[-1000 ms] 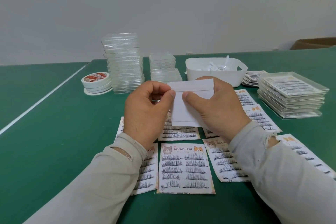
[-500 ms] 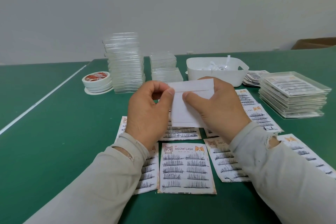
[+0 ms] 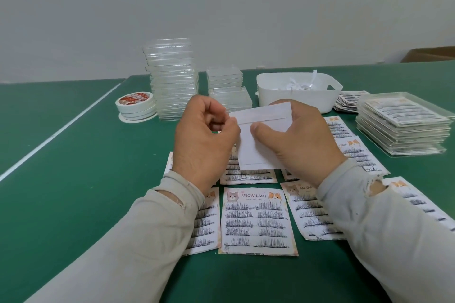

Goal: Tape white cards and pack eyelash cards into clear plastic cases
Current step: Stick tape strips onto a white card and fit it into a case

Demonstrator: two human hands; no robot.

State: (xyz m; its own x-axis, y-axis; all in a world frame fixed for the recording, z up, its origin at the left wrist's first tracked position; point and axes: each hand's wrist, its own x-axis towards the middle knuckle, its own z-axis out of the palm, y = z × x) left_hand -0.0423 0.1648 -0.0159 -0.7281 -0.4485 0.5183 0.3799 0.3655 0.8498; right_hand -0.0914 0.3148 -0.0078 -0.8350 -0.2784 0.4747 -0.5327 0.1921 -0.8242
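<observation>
Centre frame: my right hand (image 3: 302,140) holds the white card (image 3: 256,152) upright, thumb across its face. Left hand (image 3: 204,140) pinches the tape strip's (image 3: 261,114) left end; strip runs left-right along card's top.

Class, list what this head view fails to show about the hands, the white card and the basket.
- Left hand fingertips: curled behind the white card edge, so the pinch is unclear.
- Right hand fingers: hidden behind the card.
- White basket contents: its wall hides most; scraps too small to identify.
</observation>
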